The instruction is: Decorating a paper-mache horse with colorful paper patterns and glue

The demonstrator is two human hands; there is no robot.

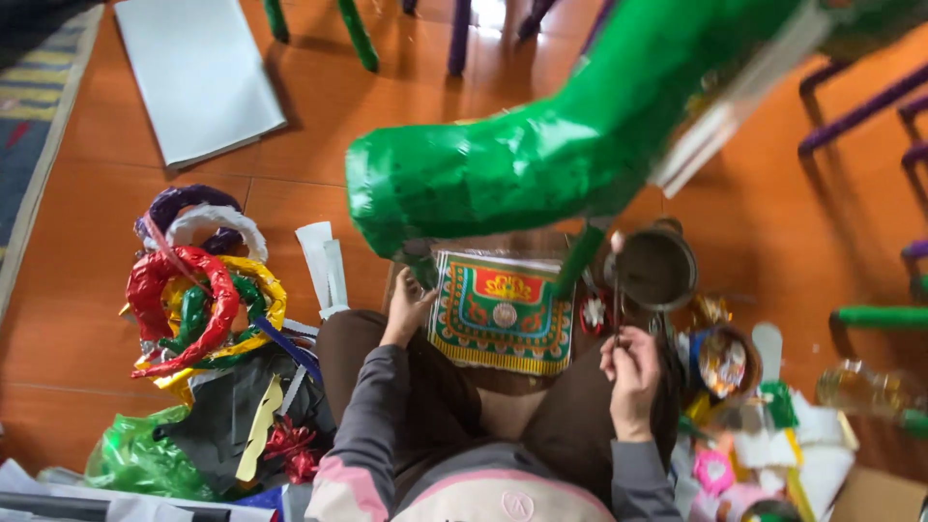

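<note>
— What has the left hand (406, 307) got hold of?

— It reaches up to the short green leg of the big shiny green paper-wrapped animal figure (522, 164) that fills the frame from the centre out toward 1 o'clock. The fingers are wrapped around that leg's foot, near the figure's front end.

— And the right hand (633, 375)?

— At about 4 o'clock from centre, its fingers are pinched together on a thin dark stick-like brush (617, 290) that stands nearly upright. The tip of the brush sits at the rim of a round dark metal pot (657, 269), just right of the figure's second green leg.

— What lies under the figure?

— A square printed paper panel with red, green and gold ornament (501, 311) lies flat between the two hands, over the person's brown-trousered knees, on the orange tiled floor (87, 290).

— Anything around that?

— At 9 o'clock a heap of curled foil-wrapped rings in red, yellow, green, purple and white (198, 280), with a crumpled green plastic bag (145, 454) below it at 8 o'clock. A pale grey sheet of card (198, 72) lies at 11 o'clock. At 4 o'clock there is a clutter of small coloured paper scraps and ornaments (764, 425); I cannot tell each one apart.
</note>
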